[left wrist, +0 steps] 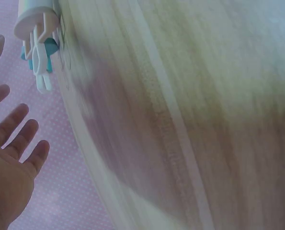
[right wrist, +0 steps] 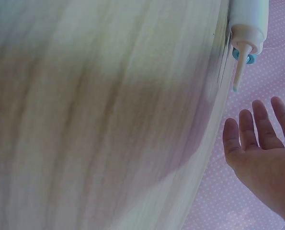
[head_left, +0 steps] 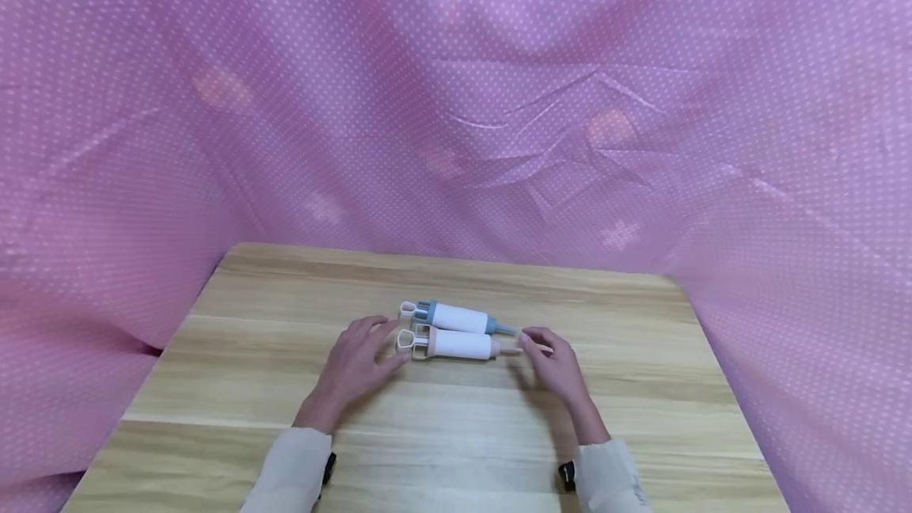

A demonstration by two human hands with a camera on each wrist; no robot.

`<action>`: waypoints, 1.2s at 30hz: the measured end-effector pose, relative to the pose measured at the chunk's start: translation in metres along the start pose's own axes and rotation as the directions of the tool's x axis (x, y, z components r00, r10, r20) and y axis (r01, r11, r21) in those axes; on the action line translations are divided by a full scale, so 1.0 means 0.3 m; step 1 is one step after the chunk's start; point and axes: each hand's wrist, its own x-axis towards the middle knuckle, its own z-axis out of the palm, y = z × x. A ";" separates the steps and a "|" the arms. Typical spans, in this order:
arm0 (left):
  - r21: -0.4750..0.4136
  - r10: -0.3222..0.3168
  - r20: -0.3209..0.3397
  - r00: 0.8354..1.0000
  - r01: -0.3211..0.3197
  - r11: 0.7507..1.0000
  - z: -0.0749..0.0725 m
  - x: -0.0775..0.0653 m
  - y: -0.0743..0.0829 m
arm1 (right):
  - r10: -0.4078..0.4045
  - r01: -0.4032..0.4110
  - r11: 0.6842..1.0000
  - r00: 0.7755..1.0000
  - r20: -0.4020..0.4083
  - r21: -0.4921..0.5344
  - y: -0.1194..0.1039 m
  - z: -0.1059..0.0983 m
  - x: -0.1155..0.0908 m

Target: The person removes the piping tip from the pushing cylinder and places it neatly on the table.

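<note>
Two syringe-like tubes with white barrels, looped plunger handles and narrow nozzles lie side by side on the table in the head view. The farther one, the teal-ended syringe (head_left: 459, 318), is close behind the beige-ended syringe (head_left: 461, 344). My left hand (head_left: 356, 362) is spread beside their handles, its thumb near the beige one's loop. In the left wrist view, that hand (left wrist: 10, 177) has its fingers extended below the beige syringe (left wrist: 36, 21). Near the nozzle tips is my right hand (head_left: 554, 366). The right wrist view shows this hand (right wrist: 264, 167) with fingers extended, apart from the beige syringe's nozzle (right wrist: 241, 64).
The syringes rest on a light wood-grain table (head_left: 456, 418). Pink dotted cloth (head_left: 456, 101) hangs behind it and along both sides. Pale sleeves cover the forearms, and a dark device (head_left: 567, 476) sits at the right wrist.
</note>
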 end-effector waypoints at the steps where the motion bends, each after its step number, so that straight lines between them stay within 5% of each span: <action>1: 0.000 -0.001 -0.001 1.000 0.001 1.000 0.001 -0.002 -0.002 | 0.002 -0.002 1.000 1.000 0.006 -0.001 0.001 0.005 0.002; 8: -0.103 -0.053 0.050 0.997 0.058 0.993 0.013 0.007 0.001 | -0.011 0.012 1.000 0.998 0.066 -0.014 -0.006 0.025 0.013; 18: -0.176 -0.047 0.095 0.994 0.063 0.982 0.058 0.016 0.028 | 0.019 -0.021 1.000 0.991 0.136 0.012 0.008 0.054 0.024; 36: -0.323 -0.162 0.134 0.978 0.197 0.926 0.107 0.027 0.036 | -0.005 0.011 1.000 0.976 0.219 -0.025 -0.002 0.098 0.036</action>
